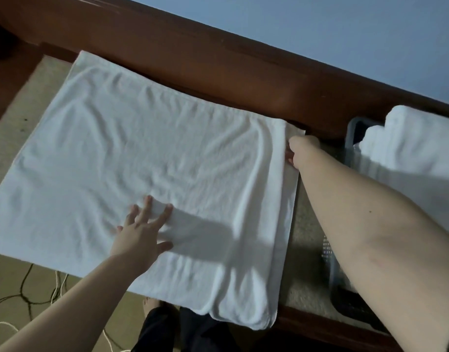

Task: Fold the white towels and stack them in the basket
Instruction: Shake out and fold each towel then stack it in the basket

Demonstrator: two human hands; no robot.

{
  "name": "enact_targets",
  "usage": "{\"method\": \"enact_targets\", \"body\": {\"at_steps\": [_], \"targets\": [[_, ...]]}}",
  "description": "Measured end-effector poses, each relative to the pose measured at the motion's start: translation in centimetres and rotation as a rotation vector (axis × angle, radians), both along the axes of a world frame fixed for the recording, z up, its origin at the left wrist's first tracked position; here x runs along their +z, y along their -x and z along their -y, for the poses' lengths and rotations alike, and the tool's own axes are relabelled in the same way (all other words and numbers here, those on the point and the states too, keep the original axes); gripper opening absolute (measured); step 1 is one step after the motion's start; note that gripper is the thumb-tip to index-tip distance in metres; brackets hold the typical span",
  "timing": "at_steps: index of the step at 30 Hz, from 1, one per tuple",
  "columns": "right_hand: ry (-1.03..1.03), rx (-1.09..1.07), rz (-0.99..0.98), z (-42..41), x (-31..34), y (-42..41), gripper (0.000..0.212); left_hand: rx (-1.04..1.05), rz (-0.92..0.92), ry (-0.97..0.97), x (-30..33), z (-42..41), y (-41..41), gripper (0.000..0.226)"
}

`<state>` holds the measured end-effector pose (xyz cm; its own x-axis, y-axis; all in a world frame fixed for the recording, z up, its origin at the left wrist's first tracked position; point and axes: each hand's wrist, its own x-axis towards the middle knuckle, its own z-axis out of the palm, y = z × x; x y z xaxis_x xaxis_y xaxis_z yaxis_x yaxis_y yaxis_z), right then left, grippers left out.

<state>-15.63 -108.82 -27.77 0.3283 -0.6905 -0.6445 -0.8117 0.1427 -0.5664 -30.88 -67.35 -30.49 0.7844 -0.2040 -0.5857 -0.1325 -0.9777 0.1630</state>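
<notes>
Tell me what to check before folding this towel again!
1. Towel spread out on the table: ok, though wrinkled.
2. Left hand flat on the towel, holding it down: ok.
3. Right hand has the towel's far right edge: cannot tell, its fingers are hidden.
4. Edges lined up: not ok, the right edge shows an uneven layer underneath.
5. Near right corner on the table: not ok, it hangs over the front.
6. Room in the basket: cannot tell, folded towels already pile above its rim.
</notes>
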Motion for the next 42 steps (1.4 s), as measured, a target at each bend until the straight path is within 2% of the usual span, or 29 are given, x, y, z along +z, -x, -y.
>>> {"method": "enact_targets", "body": {"at_steps": [2, 6, 9, 12, 16, 23, 24, 25, 27, 28, 29, 30, 38, 42], "targets": [[0.089, 0.036, 0.011, 0.7, -0.2, -0.3, 0.043, -0.001, -0.004, -0.009, 0.0, 0.0, 0.0, 0.097], [0.527, 0.276, -0.056, 2.6, 0.1, -0.3, 0.042, 0.005, -0.004, -0.004, -0.1, 0.1, 0.1, 0.096], [0.628, 0.323, -0.105, 3.1, 0.2, 0.0, 0.043, 0.012, -0.003, 0.006, 0.0, 0.1, 0.1, 0.096], [0.538, 0.374, -0.150, 2.1, 0.3, 0.8, 0.049, 0.014, -0.010, 0.004, 0.2, 0.1, 0.1, 0.095], [0.408, 0.355, -0.111, 0.5, -0.9, 3.3, 0.052, 0.010, -0.008, 0.011, 0.4, 0.1, 0.0, 0.096], [0.203, 0.121, -0.047, -0.8, -0.6, 7.6, 0.033, 0.024, -0.002, 0.036, 0.4, 0.1, 0.1, 0.096], [0.190, 0.117, -0.043, -1.1, -0.8, 8.5, 0.024, 0.029, -0.001, 0.038, 0.5, 0.1, 0.1, 0.096], [0.075, 0.069, -0.003, -2.0, -0.2, 9.5, 0.009, 0.033, 0.000, 0.041, 0.6, 0.1, 0.1, 0.096], [0.076, 0.145, -0.121, -3.7, -0.8, 11.8, 0.020, 0.032, 0.005, 0.042, 0.5, 0.0, 0.1, 0.096], [0.047, 0.083, -0.096, -3.9, -1.4, 13.1, 0.020, 0.028, 0.007, 0.040, 0.5, 0.0, 0.1, 0.096], [0.048, 0.151, -0.116, -4.3, -1.7, 14.5, 0.013, 0.024, 0.009, 0.037, 0.5, -0.1, 0.1, 0.096], [0.046, 0.111, -0.115, -4.6, -1.8, 15.7, 0.005, 0.020, 0.011, 0.037, 0.4, -0.1, 0.1, 0.097], [0.047, 0.153, 0.044, -5.4, -0.7, 21.8, 0.028, -0.016, 0.002, 0.029, 0.8, 0.0, -0.1, 0.096], [-0.056, 0.187, -0.003, -7.1, -0.5, 25.0, 0.023, -0.048, -0.012, 0.007, 1.0, 0.1, -0.2, 0.095]]}}
